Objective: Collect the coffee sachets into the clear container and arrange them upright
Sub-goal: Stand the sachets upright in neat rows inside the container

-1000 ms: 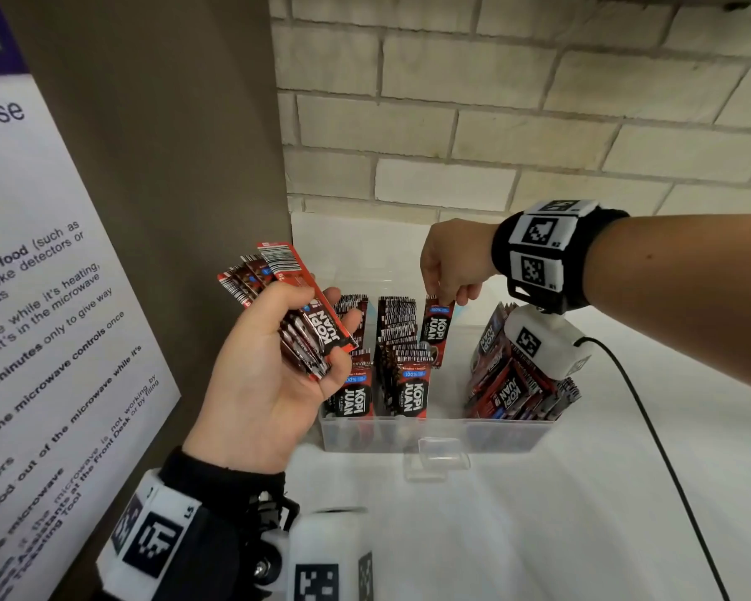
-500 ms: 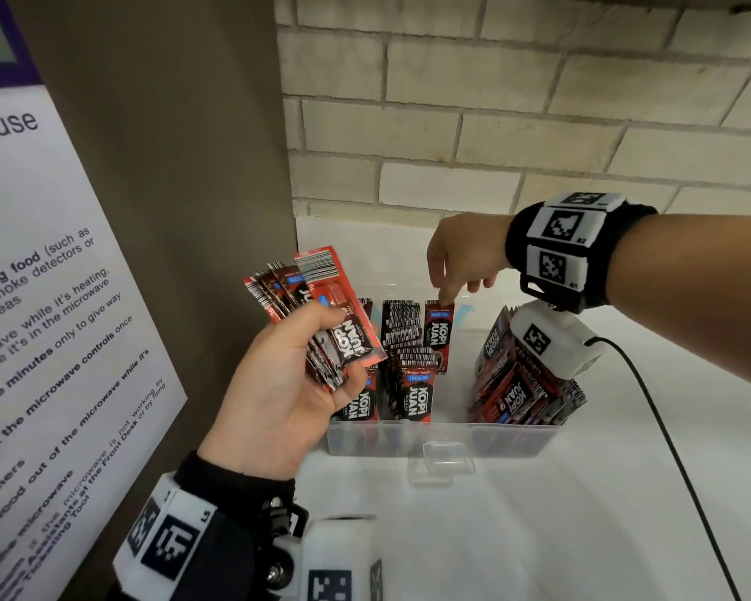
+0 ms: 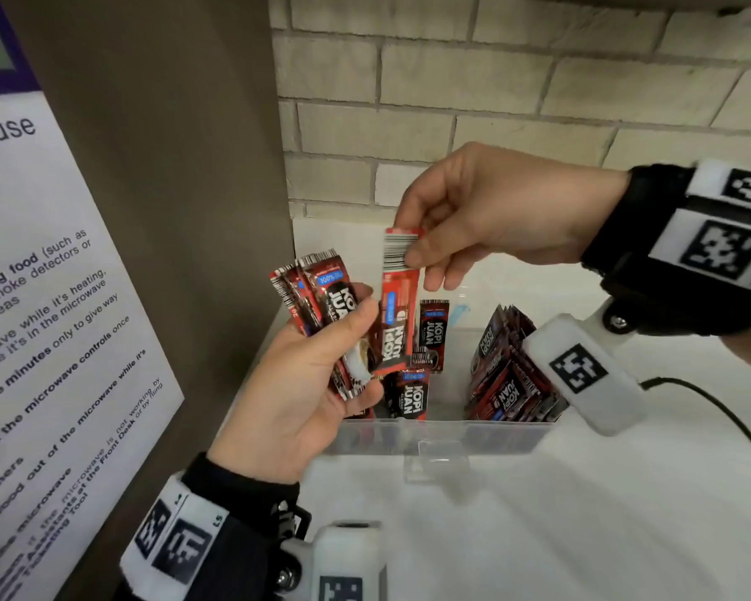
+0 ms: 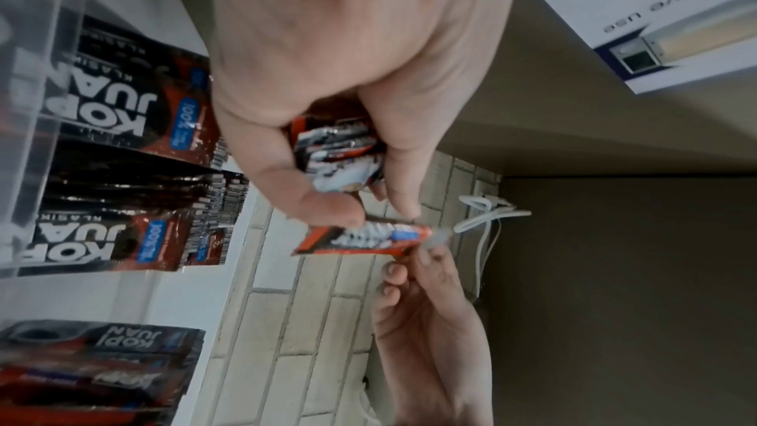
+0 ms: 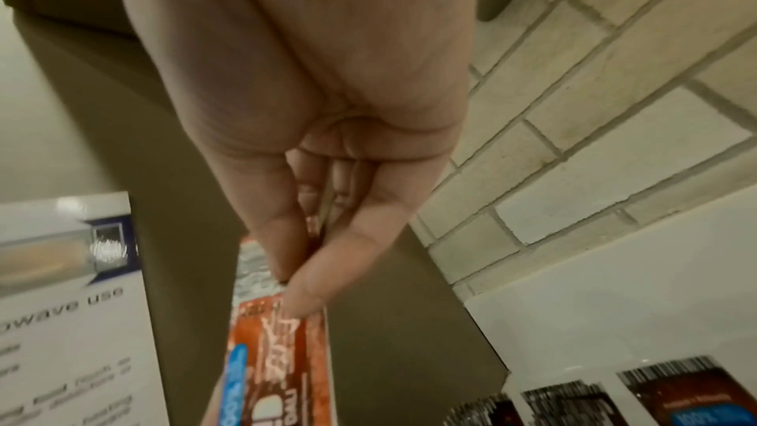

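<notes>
My left hand [image 3: 295, 401] grips a fanned bundle of sachets [image 3: 317, 305], fingers [image 3: 360, 323] and thumb curled round them, held above the left near corner of the clear container [image 3: 443, 435]. My right hand [image 3: 491, 210] pinches one red sachet [image 3: 399, 305] by its barcoded top end between thumb and forefinger; the other fingers hang loosely curled. That sachet hangs upright, its lower end against the bundle and my left thumb, above the container's left side. Container sits on the white counter [image 3: 538, 535], near the brick wall [image 3: 495, 101]. Inside it: a group of sachets standing upright [image 3: 412, 396] at left, one single sachet [image 3: 433, 327] upright just behind them, and a stack leaning [image 3: 508, 383] at right. A gap lies between the two groups. Brown panel [image 3: 170, 210] with a microwave notice [image 3: 40, 318] at far left. Black cable [image 3: 712, 409] runs across the counter at right.
</notes>
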Motion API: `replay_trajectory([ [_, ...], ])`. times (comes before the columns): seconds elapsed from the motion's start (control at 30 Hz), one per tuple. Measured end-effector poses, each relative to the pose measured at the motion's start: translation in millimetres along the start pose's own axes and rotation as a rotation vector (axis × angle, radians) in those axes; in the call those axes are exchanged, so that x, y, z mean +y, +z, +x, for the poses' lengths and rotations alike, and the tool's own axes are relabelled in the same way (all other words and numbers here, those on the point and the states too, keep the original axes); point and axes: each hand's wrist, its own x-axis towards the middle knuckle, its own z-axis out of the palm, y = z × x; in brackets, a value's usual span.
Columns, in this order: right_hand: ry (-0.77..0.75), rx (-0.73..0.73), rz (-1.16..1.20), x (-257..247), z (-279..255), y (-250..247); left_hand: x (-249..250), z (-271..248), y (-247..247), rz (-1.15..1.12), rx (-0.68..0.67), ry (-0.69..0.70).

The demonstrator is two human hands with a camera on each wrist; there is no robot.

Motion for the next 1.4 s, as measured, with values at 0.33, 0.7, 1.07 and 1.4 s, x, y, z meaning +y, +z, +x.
replay_trajectory([
  [0.33, -0.281, 0.069, 0.162, 30, -31, -13, 4, -2, -2, -0.236, -0.078, 0.005],
  [0.7, 0.049, 0.119, 0.160, 35, -34, -3, -8, -1, 4, -0.130, 0.029, 0.214],
  [1.07, 0.137, -0.108, -0.280, 17, -22, 32, -20, -2, 16, -0.004, -0.005, 0.253],
  [1.4, 0.085, 0.083, 0.178, 20, -25, 14, -23, 2, 11, 0.080, 0.002, 0.127],
])
